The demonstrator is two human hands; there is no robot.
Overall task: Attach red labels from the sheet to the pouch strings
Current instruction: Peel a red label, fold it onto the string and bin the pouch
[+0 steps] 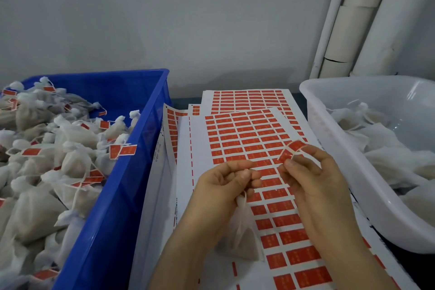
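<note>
Left hand [221, 186] holds pouch [242, 238]; right hand [313, 179] pinches label [293, 149].

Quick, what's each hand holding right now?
Left hand: grips the pouch at its top.
Right hand: pinches a red label.

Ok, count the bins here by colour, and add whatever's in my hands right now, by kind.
Blue crate: 1
White tub: 1
Pouch, held by the left hand: 1
Peeled red label, pinched by the right hand: 1
Total: 4
</note>
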